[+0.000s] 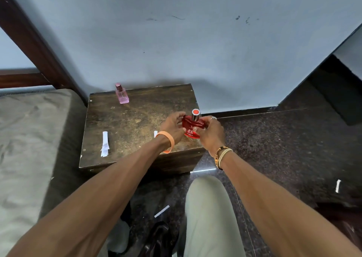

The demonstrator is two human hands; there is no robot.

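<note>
A red perfume bottle (191, 126) with a silver, red-topped cap is held above the right front corner of a worn wooden box (125, 123). My left hand (172, 126) grips its left side with curled fingers. My right hand (210, 132) grips its right side and lower edge. A small pink perfume bottle (121, 93) stands upright at the back left of the box top, apart from both hands.
White paper strips (105, 143) lie on the box's front left, another strip (161, 211) on the dark floor. A mattress (29, 139) borders the box on the left. A grey wall stands behind. My knee (207, 207) is below the hands.
</note>
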